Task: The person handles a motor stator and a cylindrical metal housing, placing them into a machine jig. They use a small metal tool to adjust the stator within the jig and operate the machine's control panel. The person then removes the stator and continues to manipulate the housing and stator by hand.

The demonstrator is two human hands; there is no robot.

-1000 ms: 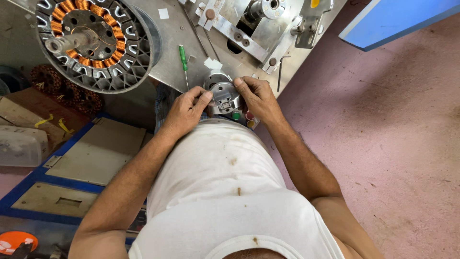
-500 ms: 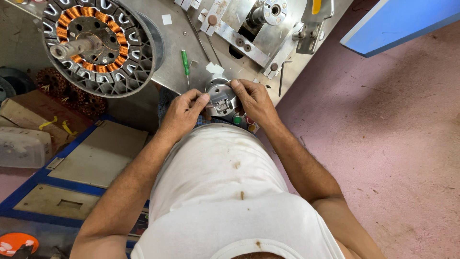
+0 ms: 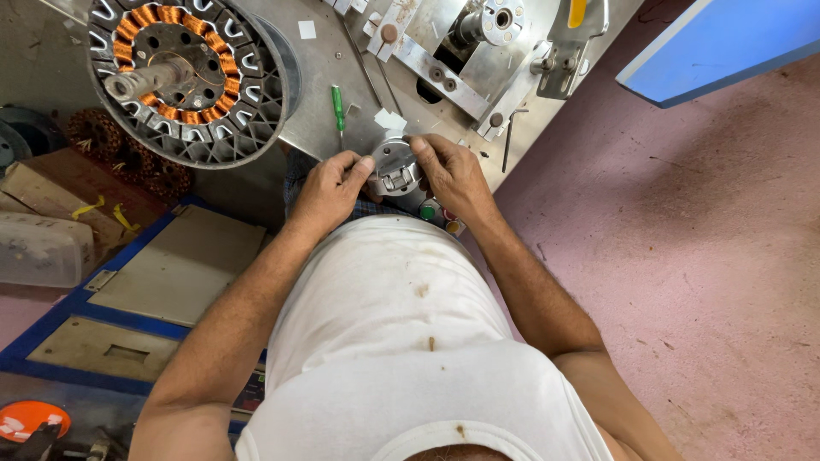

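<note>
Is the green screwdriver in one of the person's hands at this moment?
No, the green screwdriver lies on the metal table, while both the left hand and right hand grip the small round metal part.

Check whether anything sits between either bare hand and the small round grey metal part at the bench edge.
Nothing visible does. The left hand and the right hand both already touch the small round grey metal part, one on each side. The green-handled screwdriver lies apart on the metal bench.
</note>
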